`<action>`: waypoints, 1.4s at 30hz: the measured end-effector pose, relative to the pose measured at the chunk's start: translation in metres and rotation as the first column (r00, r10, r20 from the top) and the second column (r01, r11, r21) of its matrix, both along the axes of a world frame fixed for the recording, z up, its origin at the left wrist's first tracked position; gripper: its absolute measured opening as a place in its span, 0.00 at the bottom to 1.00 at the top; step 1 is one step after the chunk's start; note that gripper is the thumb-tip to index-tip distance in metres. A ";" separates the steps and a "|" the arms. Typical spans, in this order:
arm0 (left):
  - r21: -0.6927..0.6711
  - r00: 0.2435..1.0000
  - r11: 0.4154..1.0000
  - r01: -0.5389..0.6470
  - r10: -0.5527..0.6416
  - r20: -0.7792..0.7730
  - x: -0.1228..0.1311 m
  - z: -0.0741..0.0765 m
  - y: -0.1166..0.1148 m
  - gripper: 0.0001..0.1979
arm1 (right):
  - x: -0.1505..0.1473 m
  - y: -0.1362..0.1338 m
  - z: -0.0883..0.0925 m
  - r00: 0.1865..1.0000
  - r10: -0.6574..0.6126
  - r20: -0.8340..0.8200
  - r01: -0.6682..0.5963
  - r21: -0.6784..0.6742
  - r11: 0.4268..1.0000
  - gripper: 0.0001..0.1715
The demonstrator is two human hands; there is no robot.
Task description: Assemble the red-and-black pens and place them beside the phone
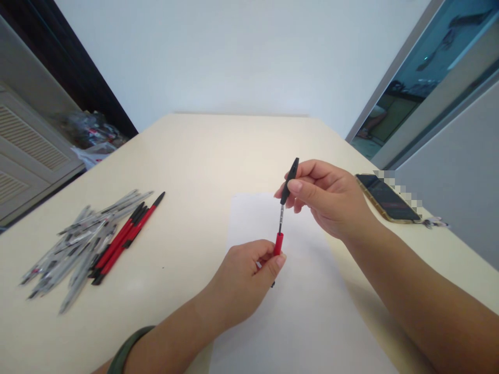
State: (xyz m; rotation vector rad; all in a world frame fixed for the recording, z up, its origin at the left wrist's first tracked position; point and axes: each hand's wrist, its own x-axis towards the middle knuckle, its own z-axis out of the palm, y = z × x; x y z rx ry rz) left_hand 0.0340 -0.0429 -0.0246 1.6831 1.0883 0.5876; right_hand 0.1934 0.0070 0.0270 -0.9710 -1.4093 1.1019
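My left hand (245,283) is closed round a red pen barrel (278,244), whose open end points up from my fist. My right hand (327,195) pinches a black pen piece (289,182) between thumb and fingers. A thin refill with a spring (280,219) runs from that black piece down into the red barrel. Both hands hover over a white sheet of paper (296,311) on the cream table (202,156).
At the left lies a heap of several grey transparent pens (74,249) with a few red pens with black caps (127,239) beside them. A phone (385,200) rests at the right table edge. A cabinet and bags stand beyond the left edge.
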 end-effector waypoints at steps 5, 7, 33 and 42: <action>0.015 1.000 1.000 -0.020 0.020 0.012 0.001 0.000 0.001 0.14 | 0.002 0.001 -0.002 0.999 0.047 0.012 -0.047 -0.021 0.999 0.10; 0.020 0.999 0.999 -0.032 0.032 0.020 0.001 0.000 0.001 0.14 | 0.003 0.001 -0.005 0.996 0.090 0.017 -0.089 -0.040 0.995 0.08; -0.197 0.918 0.958 -0.207 0.260 0.300 0.000 -0.006 0.008 0.11 | -0.006 0.006 -0.032 0.968 0.238 -0.084 -0.249 -0.157 0.956 0.07; -0.206 0.913 0.942 -0.265 0.314 0.262 -0.003 0.002 0.011 0.15 | -0.011 0.007 -0.038 0.976 0.179 -0.124 -0.196 -0.142 0.970 0.07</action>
